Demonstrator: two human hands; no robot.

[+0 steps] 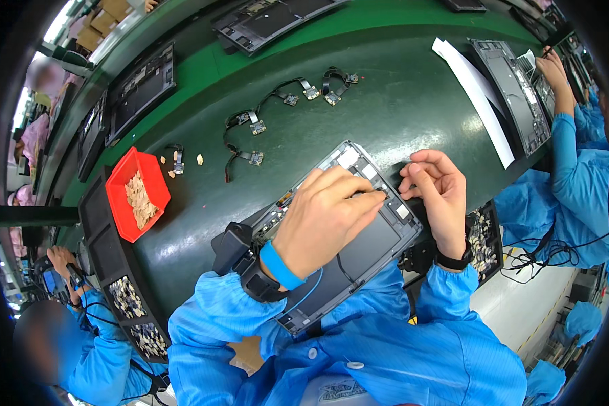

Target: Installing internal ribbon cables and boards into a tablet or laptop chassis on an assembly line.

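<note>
An opened grey tablet-like housing (375, 260) with exposed parts lies aslant in front of me, partly over the table's near edge. My left hand (328, 216) reaches across it, fingers bent and pinched together near its right side; whatever sits between the fingertips is too small to make out. Just off the housing's upper right edge is my right hand (441, 196), its fingers curled and thumb pressed to the index finger. What it holds, if anything, cannot be seen. Several small circuit boards on black ribbon cables (256, 126) lie beyond the housing on the green table (386, 108).
A red bin (161, 181) of beige pieces stands left on a black compartment tray (103, 254) with small parts. White sheets (477, 101) and another opened housing (514, 95) are at right, by a co-worker's hand (555, 73). More housings (142, 88) lie along the far side.
</note>
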